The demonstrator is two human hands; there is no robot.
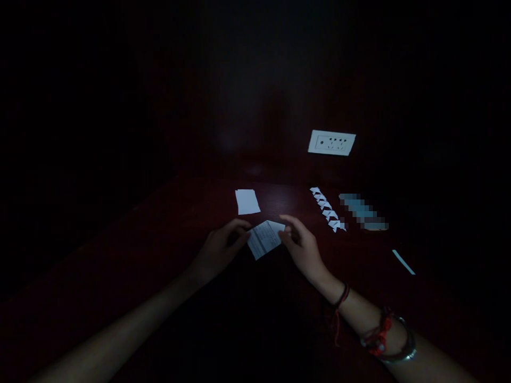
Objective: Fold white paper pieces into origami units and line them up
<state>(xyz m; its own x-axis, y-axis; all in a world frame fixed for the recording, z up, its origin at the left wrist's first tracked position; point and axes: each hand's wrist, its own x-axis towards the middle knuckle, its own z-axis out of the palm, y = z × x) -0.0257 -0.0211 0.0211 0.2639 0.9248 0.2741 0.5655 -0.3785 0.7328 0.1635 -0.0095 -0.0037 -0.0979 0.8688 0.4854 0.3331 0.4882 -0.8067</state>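
Both hands are out over the dark red tabletop (pixel 191 207), one printed sheet (pixel 265 239) held btwn them. L hand (pixel 224 242) has thumb & fingers pinched almost closed on the sheet's L edge. R hand (pixel 300 242) has its thumb at the R edge, index finger stretched out near the top R corner, other fingers curled; grip is part open, can't tell how firm. Sheet is tilted, w/ dark bands & small print facing up, too small to read; its upper R part is plain white.

Just beyond the sheet, slightly L, lies a small stack of blank white paper (pixel 248 202), edges a bit uneven. To the R of the R hand, a row of folded white pieces (pixel 324 206) runs at a slant, & beside that a blurred-out flat bluish thing (pixel 362 211), can't say what. Further R & nearer, a thin pale strip (pixel 403 262) lies alone. White socket plate (pixel 331 142) on the wall behind. R wrist has a dark cord bracelet (pixel 343 296), then red cord (pixel 384 332) & a silvery bangle (pixel 410 348) up the forearm. Rm's v. dark.
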